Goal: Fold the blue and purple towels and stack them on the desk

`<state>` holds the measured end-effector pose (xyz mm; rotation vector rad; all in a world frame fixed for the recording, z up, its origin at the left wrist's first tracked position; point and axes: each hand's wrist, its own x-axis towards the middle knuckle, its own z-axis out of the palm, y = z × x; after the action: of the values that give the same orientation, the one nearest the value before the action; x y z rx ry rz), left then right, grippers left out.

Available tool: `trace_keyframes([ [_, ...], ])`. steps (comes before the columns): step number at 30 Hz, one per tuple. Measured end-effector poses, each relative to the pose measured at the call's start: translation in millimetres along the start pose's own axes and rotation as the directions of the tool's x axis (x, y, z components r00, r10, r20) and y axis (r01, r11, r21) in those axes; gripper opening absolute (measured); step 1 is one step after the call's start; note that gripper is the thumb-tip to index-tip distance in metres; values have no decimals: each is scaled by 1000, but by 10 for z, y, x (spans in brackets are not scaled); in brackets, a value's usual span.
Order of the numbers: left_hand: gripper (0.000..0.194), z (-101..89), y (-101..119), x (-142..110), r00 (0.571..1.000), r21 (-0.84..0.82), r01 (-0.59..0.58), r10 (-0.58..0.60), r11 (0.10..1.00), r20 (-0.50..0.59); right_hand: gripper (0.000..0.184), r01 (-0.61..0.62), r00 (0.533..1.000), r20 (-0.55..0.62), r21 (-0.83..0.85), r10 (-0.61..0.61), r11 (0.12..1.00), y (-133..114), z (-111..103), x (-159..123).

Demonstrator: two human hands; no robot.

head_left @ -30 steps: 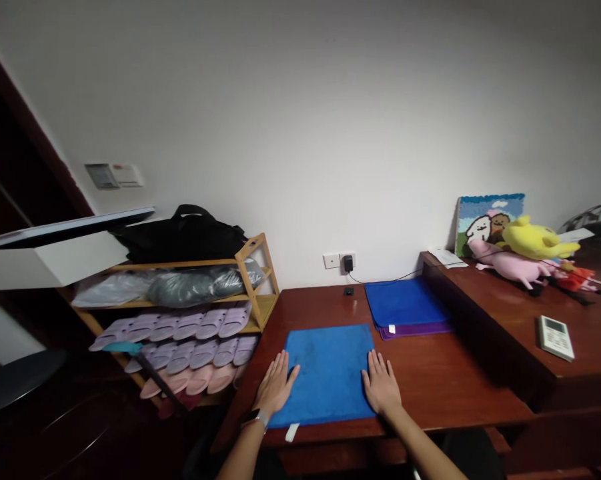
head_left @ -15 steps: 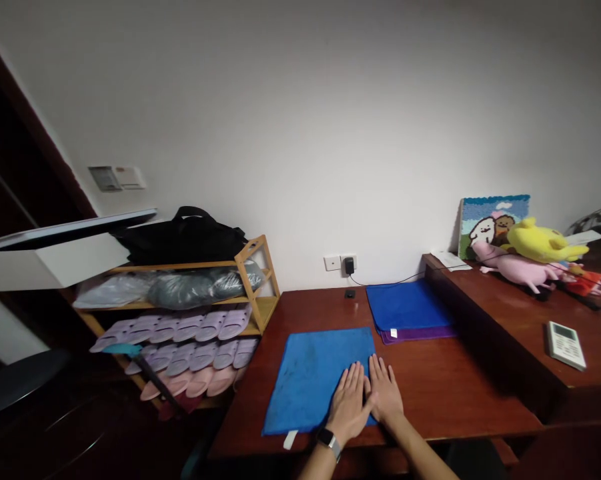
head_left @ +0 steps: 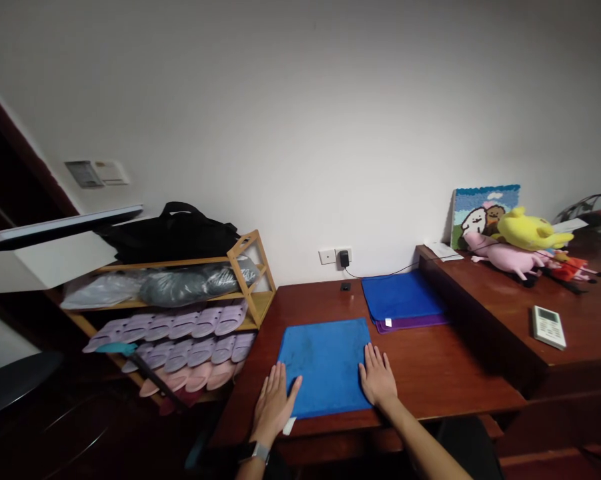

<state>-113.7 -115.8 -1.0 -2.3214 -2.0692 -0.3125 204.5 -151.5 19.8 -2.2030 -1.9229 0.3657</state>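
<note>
A light blue cloth (head_left: pixel 325 370) lies spread flat on the brown wooden table (head_left: pixel 440 380), with dark smudges on it and a white tag at its near left corner. On the cloth's left edge rests my left hand (head_left: pixel 274 403), palm down, thumb spread away from the fingers; a watch is on that wrist. My right hand (head_left: pixel 377 379) lies flat over the right edge, fingers stretched out. Behind the cloth, a darker blue folded cloth (head_left: pixel 403 295) sits on top of a purple cloth (head_left: pixel 415 324).
A wooden rack (head_left: pixel 260 303) at the left holds slippers (head_left: pixel 200 323), plastic-wrapped items and a black bag (head_left: pixel 175 237). On the raised right surface are plush toys (head_left: pixel 530 230), a picture (head_left: pixel 485 210) and a white remote (head_left: pixel 549 327). A black charger (head_left: pixel 344 259) with a cable is plugged in.
My left hand has moved left across the cloth, from beside my right hand to the left edge. My right hand stays at the right edge. The view has shifted slightly.
</note>
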Motion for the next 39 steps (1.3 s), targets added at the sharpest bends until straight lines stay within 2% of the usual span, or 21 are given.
trace_keyframes([
  [6,97,4,35,-20,1000,10,0,0,1000,-21,65,-9,1000,-6,2,9,1000,-42,-111,-98],
  [15,95,-32,-31,6,1000,39,-20,20,999,-11,67,-19,1000,-15,12,19,1000,-14,22,-374],
  [18,92,-63,45,32,996,44,-36,40,998,-85,67,-14,1000,-18,18,14,1000,-18,19,-369],
  [20,86,-66,266,19,982,24,-106,109,994,-156,67,-11,1000,-28,30,11,999,-19,24,-359],
  [22,77,-41,633,-36,953,-15,-260,254,965,-162,67,-8,999,-41,40,9,999,-15,36,-354],
  [23,72,-17,848,-79,926,-42,-359,350,932,-137,67,-4,999,-45,39,6,999,-11,42,-353],
  [25,67,47,1268,-180,835,-95,-551,545,829,-77,65,24,999,-43,24,-23,999,0,54,-354],
  [27,66,111,1574,-277,765,-123,-643,642,756,-52,64,50,998,-26,6,-50,999,15,61,-353],
  [29,67,147,1696,-350,748,-119,-662,661,740,-53,63,61,998,-16,1,-61,998,25,62,-352],
  [31,69,142,1635,-394,760,-99,-650,647,754,-61,64,56,998,-24,8,-55,998,24,55,-352],
  [33,70,101,1431,-412,773,-80,-634,630,769,-68,64,40,999,-33,16,-39,999,13,40,-357],
  [36,71,6,955,-380,798,-51,-602,600,796,-53,65,4,1000,-25,20,-3,1000,-10,10,-372],
  [39,72,-64,371,-306,844,-20,-536,536,844,-12,66,-5,1000,-16,11,5,1000,-17,-6,-383],
])
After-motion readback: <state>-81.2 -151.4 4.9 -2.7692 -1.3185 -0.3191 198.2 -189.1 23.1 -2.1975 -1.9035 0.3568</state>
